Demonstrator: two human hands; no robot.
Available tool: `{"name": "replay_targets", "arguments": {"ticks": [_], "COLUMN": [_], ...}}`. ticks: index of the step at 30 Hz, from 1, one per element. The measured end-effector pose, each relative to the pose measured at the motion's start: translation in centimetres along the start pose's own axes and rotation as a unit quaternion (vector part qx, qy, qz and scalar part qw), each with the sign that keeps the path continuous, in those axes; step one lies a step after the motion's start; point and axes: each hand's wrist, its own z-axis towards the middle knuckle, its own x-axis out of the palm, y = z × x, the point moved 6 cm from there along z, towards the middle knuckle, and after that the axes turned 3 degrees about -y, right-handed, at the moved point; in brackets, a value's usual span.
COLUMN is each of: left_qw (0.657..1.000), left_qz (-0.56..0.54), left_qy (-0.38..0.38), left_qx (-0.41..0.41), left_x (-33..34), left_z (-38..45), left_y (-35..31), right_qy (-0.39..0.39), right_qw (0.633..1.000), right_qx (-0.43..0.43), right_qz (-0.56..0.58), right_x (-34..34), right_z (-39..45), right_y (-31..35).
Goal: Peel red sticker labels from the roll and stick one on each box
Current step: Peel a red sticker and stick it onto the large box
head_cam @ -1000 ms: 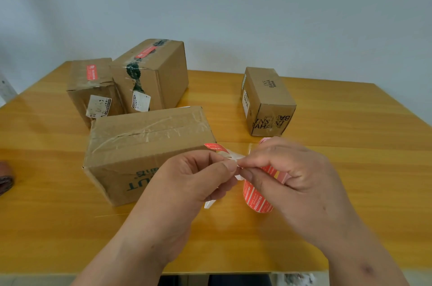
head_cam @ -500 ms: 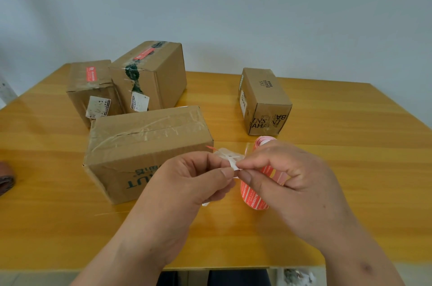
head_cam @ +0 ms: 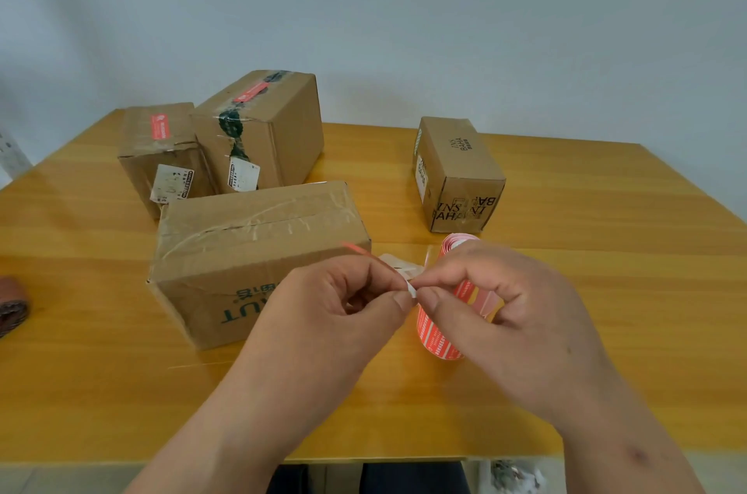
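Both hands meet above the near middle of the table. My left hand [head_cam: 343, 299] pinches a red sticker [head_cam: 359, 250], seen edge-on as a thin red line. My right hand [head_cam: 509, 311] grips the red label roll [head_cam: 438, 336] and pinches the white backing strip [head_cam: 404, 271] by its end. Just left of the hands lies a large taped box [head_cam: 250, 251] with no red label on its top. A small printed box [head_cam: 458, 174] at the right also shows none. Two boxes at the back left, a low one [head_cam: 161, 154] and a taller one [head_cam: 266, 129], each carry a red label on top.
The yellow wooden table [head_cam: 606, 291] ends close to my body. A dark brown object [head_cam: 12, 305] sits at the left edge, cut off by the frame. A plain wall stands behind the table.
The red sticker has turned from face-up to edge-on as my left hand pulls it off the backing. Both hands stay together in nearly the same spot.
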Motion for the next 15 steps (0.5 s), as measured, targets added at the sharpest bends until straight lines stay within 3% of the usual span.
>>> {"name": "replay_targets", "arguments": {"ticks": [15], "left_qw": [0.972], "left_qz": [0.205], "left_qy": [-0.028], "left_qx": [0.113], "left_x": [0.1], "left_z": [-0.11], "left_y": [-1.07], "right_qy": [0.013], "right_qw": [0.991], "right_qx": [-0.041], "right_qz": [-0.126], "right_x": [-0.03], "right_z": [0.61], "right_y": [0.74]}}
